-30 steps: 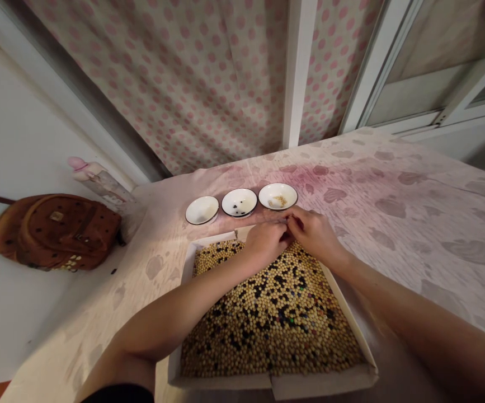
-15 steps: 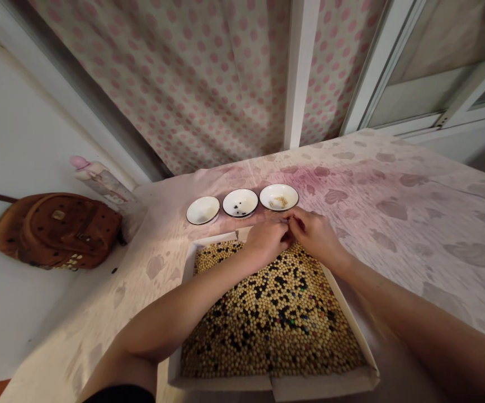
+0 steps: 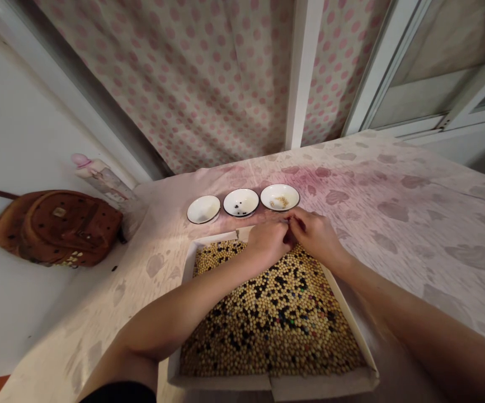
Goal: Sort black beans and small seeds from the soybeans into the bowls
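A shallow white cardboard tray (image 3: 353, 319) lies in front of me, filled with several yellow and black beans (image 3: 267, 324) and a few coloured ones. My left hand (image 3: 267, 242) and my right hand (image 3: 315, 234) meet at the tray's far edge, fingers curled and pinched together over the beans. What they pinch is too small to make out. Just beyond stand three small white bowls: the left bowl (image 3: 203, 209) looks empty, the middle bowl (image 3: 241, 202) holds a few black beans, the right bowl (image 3: 279, 197) holds some yellow ones.
The table carries a pale cloth with leaf prints (image 3: 414, 224). A brown studded backpack (image 3: 53, 226) lies at the left, beside a bottle with a pink cap (image 3: 99, 176). A dotted curtain (image 3: 208, 78) hangs behind the table.
Both hands stay pinched together at the tray's far edge. Only the view has shifted slightly.
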Motion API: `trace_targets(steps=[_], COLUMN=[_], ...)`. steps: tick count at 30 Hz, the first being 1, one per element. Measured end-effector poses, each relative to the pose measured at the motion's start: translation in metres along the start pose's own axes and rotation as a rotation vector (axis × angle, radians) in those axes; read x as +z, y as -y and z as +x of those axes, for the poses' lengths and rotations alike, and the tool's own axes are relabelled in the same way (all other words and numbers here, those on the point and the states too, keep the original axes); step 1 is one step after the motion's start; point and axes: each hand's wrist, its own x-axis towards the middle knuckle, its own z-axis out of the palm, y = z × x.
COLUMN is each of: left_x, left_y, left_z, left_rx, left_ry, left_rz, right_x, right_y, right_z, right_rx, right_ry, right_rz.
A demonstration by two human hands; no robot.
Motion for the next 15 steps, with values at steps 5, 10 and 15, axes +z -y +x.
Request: trace_targets(steps=[5, 10, 15], left_x=[-0.0036, -0.0028, 0.0019], left_y=[-0.0042, -0.0053, -0.0017], left_z=[0.0009, 0.0016, 0.0026], left_rx=[-0.031, -0.049, -0.031], left_ry=[0.012, 0.016, -0.004], left_rz=[0.007, 0.01, 0.006], right_x=[0.0006, 0.001, -0.0002], right_y=[-0.0009, -0.0008, 0.0008], right_z=[-0.0001, -0.0003, 0.0], right_rx=[-0.007, -0.007, -0.004], right_ry=[0.002, -0.011, -0.009], right_rz=[0.0, -0.004, -0.007])
